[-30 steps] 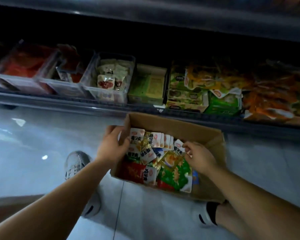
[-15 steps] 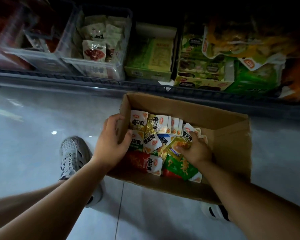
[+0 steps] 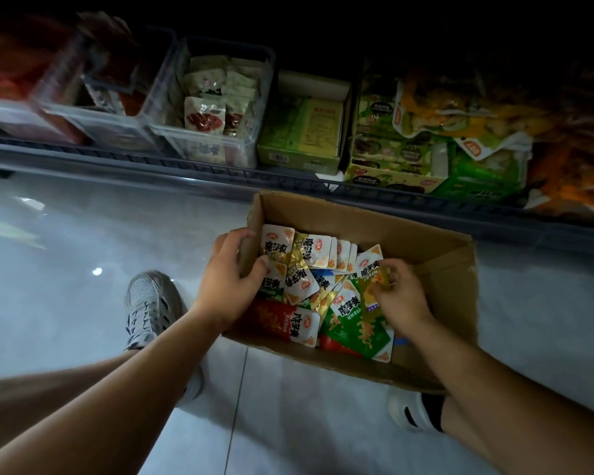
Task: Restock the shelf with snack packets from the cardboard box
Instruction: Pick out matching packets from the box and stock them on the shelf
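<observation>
Cardboard box [image 3: 357, 217] | left hand [image 3: 227, 286] clasps its wall | right hand [image 3: 403, 298] pinches gold packet [image 3: 371, 290]

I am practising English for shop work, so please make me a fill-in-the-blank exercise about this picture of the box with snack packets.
1. The cardboard box stands on the ____ before the shelf.
2. The left hand grips the box's wall; the right hand pinches one small ____.
3. The red packet lies beside another big packet coloured ____.

Missing words: floor; packet; green.
</observation>
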